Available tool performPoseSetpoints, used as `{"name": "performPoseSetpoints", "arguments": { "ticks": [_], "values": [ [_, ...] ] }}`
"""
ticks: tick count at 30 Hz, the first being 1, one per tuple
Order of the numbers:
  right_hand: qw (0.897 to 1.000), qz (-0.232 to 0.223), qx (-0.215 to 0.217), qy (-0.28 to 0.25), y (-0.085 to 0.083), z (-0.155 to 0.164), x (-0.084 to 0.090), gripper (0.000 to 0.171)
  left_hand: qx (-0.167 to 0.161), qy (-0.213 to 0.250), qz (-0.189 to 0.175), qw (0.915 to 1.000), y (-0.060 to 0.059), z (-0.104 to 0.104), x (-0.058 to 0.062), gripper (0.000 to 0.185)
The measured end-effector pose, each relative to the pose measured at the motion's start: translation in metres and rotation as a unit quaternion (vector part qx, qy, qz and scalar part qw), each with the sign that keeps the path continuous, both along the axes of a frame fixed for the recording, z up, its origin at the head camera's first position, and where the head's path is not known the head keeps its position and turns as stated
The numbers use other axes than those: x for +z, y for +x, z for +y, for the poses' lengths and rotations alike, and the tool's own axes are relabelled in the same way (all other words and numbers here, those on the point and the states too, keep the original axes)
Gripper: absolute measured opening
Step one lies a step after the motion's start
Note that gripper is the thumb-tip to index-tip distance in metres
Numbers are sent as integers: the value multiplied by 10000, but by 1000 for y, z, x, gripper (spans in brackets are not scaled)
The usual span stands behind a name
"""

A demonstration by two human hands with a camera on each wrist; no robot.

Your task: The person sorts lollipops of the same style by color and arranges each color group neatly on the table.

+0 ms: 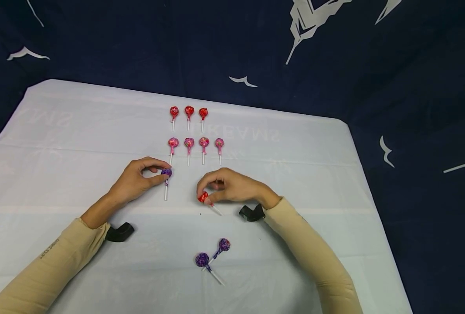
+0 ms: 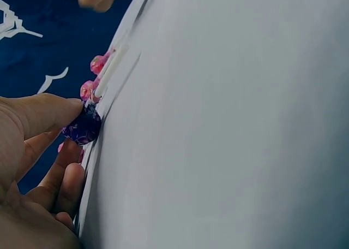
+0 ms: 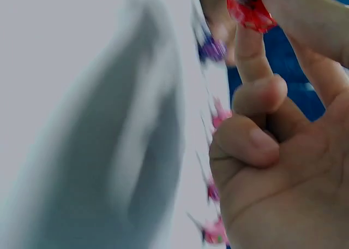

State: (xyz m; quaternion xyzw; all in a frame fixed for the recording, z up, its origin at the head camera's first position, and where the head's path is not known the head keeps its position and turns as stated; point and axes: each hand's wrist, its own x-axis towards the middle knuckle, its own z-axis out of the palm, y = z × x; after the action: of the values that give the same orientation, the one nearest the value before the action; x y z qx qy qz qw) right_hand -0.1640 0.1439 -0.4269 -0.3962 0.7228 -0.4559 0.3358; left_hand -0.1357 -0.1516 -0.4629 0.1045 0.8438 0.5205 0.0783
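Nearest, two purple lollipops (image 1: 212, 257) lie crossed on the white cloth (image 1: 59, 144), white sticks pointing right and down. Mid-table, left hand (image 1: 138, 179) pinches a purple lollipop (image 1: 166, 173) by its foil head, stick on the cloth; right hand (image 1: 226, 185) pinches a red lollipop (image 1: 203, 197), stick angled down-right. Beyond: pink row (image 1: 196, 142) of four, red row (image 1: 188, 111) of three; faint reversed lettering on the cloth, unreadable; grey sleeve print (image 1: 49, 249) too small to read.

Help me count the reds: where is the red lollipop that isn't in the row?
In the head view, the red lollipop is pinched in the right hand, near the table's middle, below the pink row.
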Motion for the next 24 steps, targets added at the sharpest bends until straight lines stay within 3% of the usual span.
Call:
{"name": "performPoseSetpoints", "arguments": {
  "ticks": [4,7,15,19,24],
  "values": [
    [9959,220,-877,-97,-29,8,8,18,8,29,-45,10000,0,-1,1,25],
    [9865,395,-1580,-180,-52,14,10,19,1,57,-87,9999,1,-1,3,25],
    [9416,725,-3286,-103,-101,20,9,22,2,-67,-85,9999,0,-1,5,24],
    [9204,832,-3820,31,-120,17,11,22,33,-96,-43,9999,0,-2,4,24],
    [9019,478,-4286,230,-138,12,14,24,-9,-45,-49,10000,-1,-2,3,23]
  ]
}}
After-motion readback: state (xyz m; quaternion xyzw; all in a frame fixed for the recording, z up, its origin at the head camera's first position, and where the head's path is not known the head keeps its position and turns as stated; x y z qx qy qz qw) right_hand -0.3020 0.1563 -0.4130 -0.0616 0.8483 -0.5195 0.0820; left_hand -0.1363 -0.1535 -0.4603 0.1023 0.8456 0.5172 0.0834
